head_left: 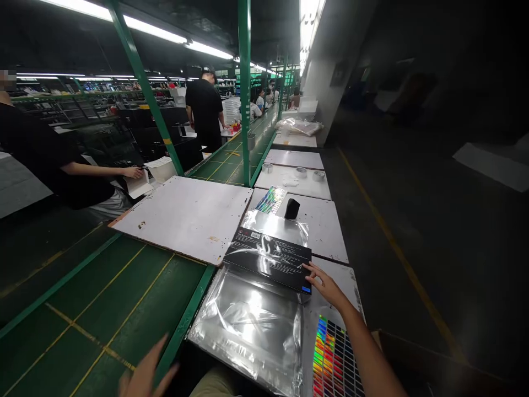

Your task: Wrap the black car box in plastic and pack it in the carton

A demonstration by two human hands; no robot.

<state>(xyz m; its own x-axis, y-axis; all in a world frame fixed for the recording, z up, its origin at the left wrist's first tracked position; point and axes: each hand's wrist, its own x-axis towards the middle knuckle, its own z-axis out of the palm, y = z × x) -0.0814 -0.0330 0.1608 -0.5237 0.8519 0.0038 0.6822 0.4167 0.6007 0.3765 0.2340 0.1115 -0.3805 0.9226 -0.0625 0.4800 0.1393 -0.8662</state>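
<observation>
Right hand: fingers loosely parted, tips on black box, immediately left. Left hand: blurred, fingers spread, I see nothing held. Advisable: light touch, sparing plastic film beside box.

Your light comes from overhead tubes, with a flaring white strip at the top. Past the right edge of your work surface, the floor sinks into dim, hazy murk. Glare whitens the clear film by the surface's near edge and streaks the black box. Your left hand is smeared with blur, while your right hand looks fairly crisp.
</observation>
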